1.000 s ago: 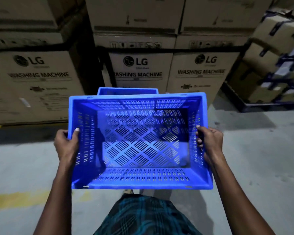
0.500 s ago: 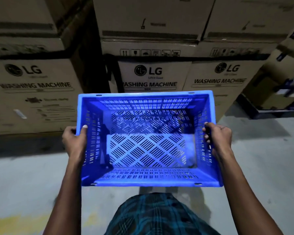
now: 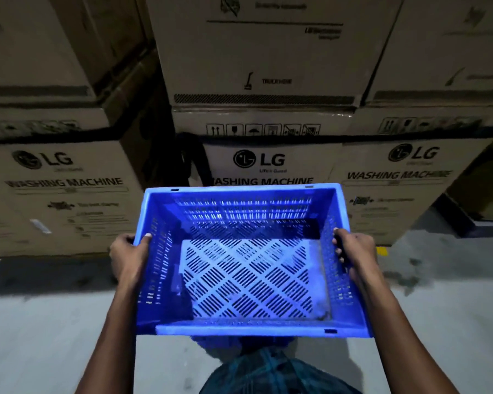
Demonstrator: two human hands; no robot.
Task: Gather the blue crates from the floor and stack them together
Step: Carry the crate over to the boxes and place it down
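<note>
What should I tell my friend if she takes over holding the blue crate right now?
Left hand: grips the left rim of the blue crate, thumb over the edge.
Right hand: grips the right rim, fingers curled inside the wall.
The crate is empty, open side up, held level in front of the washing machine boxes.
A bit of blue shows under its near edge, maybe another crate; I cannot tell.
Done: this crate is picked up.
Left: set it on the stack, then gather any others.
</note>
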